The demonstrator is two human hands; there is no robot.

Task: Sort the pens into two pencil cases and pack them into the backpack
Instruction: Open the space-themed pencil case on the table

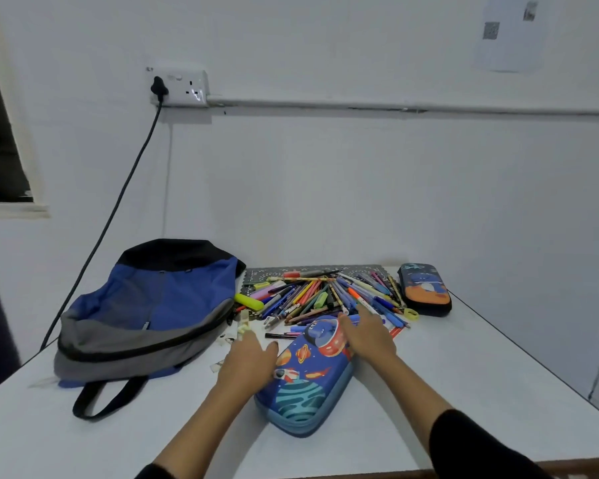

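On the table (464, 375), pencil case (305, 385) lies between spread fingers (249, 337).

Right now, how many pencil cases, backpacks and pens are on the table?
Pencil cases: 2, the near space-print case and the far dark case
Backpacks: 1, the blue backpack
Pens: 1 pen heap, too tangled to count
Total: 3, plus the heap

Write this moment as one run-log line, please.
left hand open | right hand open | both at near pencil case | pens piled loose | backpack left of pens

Two cases on view: near pencil case (305, 385), far pencil case (426, 288); one backpack (153, 299); pens (325, 292) heaped, too many to count.
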